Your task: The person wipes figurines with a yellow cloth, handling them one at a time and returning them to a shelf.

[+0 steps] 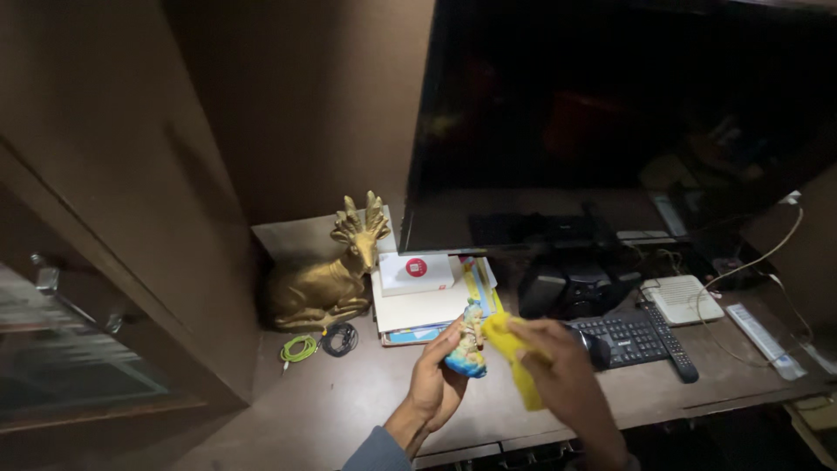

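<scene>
My left hand (433,381) grips a small painted figurine (468,344), blue at its base, held upright above the brown desk (349,401). My right hand (567,379) holds a yellow cloth (514,353) pressed against the figurine's right side. Both hands are low in the middle of the view, just in front of a stack of papers and books (418,305).
A gold deer statue (323,279) lies at the back left, with a green cable coil (299,349) and a black one (340,338) before it. A large dark screen (628,122) stands behind. A black keyboard (623,336), remote (673,344), white box (686,299) and cables sit to the right.
</scene>
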